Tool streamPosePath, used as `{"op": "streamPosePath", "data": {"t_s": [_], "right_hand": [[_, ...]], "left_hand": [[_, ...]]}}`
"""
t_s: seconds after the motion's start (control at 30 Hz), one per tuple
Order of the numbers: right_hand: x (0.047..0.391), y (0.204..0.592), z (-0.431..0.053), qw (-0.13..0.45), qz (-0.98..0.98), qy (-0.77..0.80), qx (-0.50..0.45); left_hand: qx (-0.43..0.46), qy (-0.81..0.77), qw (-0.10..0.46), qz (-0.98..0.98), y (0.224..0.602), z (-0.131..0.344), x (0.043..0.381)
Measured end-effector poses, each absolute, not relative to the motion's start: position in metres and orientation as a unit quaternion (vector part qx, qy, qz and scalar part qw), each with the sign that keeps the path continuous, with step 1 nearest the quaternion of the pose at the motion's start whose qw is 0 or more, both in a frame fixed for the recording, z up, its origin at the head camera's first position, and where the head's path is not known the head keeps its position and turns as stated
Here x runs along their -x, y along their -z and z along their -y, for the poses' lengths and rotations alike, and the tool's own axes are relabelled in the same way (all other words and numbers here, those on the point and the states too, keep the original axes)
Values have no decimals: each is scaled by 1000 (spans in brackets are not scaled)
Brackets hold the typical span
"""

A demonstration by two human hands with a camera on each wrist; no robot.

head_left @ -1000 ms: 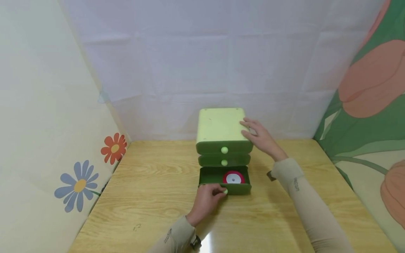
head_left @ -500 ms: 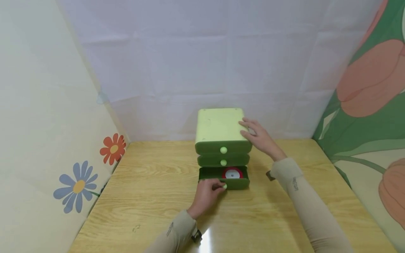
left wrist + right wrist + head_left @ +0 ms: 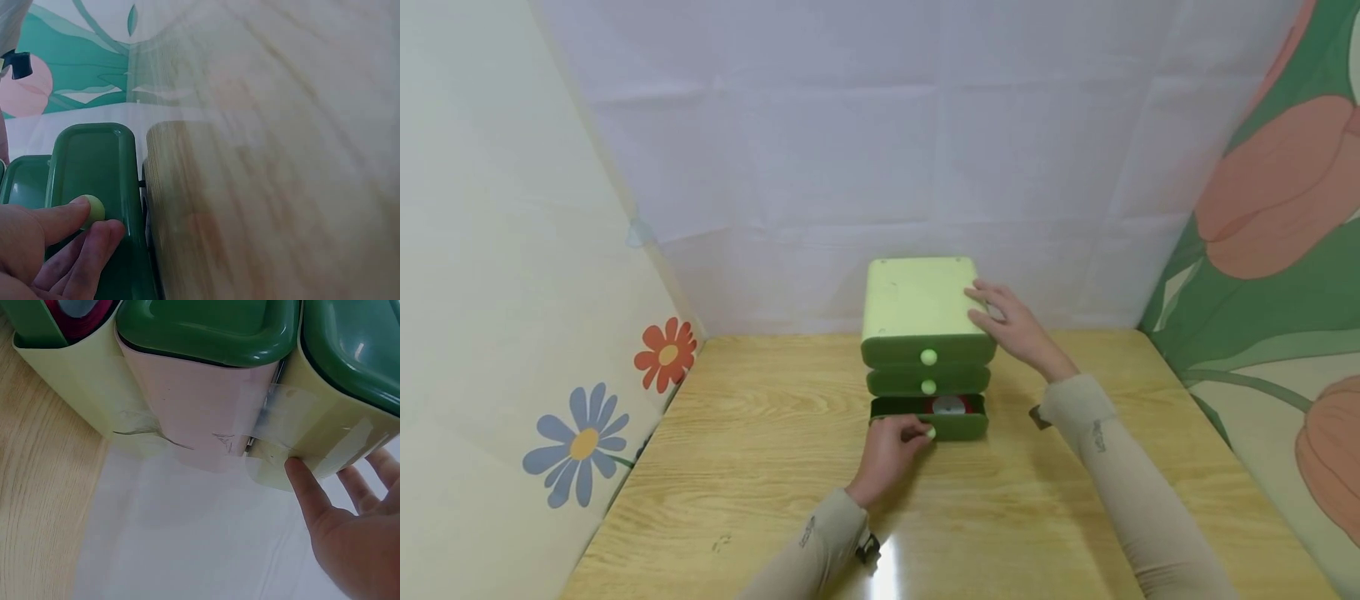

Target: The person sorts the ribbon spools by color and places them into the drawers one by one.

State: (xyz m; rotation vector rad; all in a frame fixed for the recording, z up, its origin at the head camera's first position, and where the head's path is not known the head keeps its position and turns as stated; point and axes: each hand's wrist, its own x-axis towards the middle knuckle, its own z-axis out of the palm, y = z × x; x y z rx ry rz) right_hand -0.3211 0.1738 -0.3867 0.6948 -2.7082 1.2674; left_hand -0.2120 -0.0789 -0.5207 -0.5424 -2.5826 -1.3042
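A three-tier drawer cabinet point(image 3: 917, 296) with a pale green top and dark green fronts stands toward the back of the table. My left hand point(image 3: 886, 457) pinches the round knob point(image 3: 95, 211) of the bottom drawer point(image 3: 964, 428) between thumb and fingers. That drawer is partly pulled out. In it lies a red round thing with a white disc point(image 3: 951, 405), its front part hidden behind the drawer front. My right hand point(image 3: 1018, 329) rests on the cabinet's top right edge with fingers spread; the right wrist view shows its thumb against the top tier's side.
The two upper drawers carry pale knobs point(image 3: 928, 357) and look closed. Clear tape point(image 3: 284, 419) joins the tiers at the side. A white sheet point(image 3: 820, 167) hangs behind the wooden table point(image 3: 760, 417); flower-patterned panels point(image 3: 1262, 192) flank it.
The bottom drawer has slid back toward the cabinet, with my left hand moving along on its knob. Less of the red round thing shows. My right hand has stayed in place.
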Motion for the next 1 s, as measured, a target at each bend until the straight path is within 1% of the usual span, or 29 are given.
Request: {"op": "streamPosePath", "data": {"t_s": [0.47,0.7,1.0], "right_hand": [[320,386,-174,27,882,-414,-224],[319,385,-174,27,882,-414,-224],[318,384,-173,29,882,-413,-224]], "left_hand": [[172,435,107,877,519,77,219],[174,431,132,875,523,75,225],[170,434,142,873,525,72,232]]}}
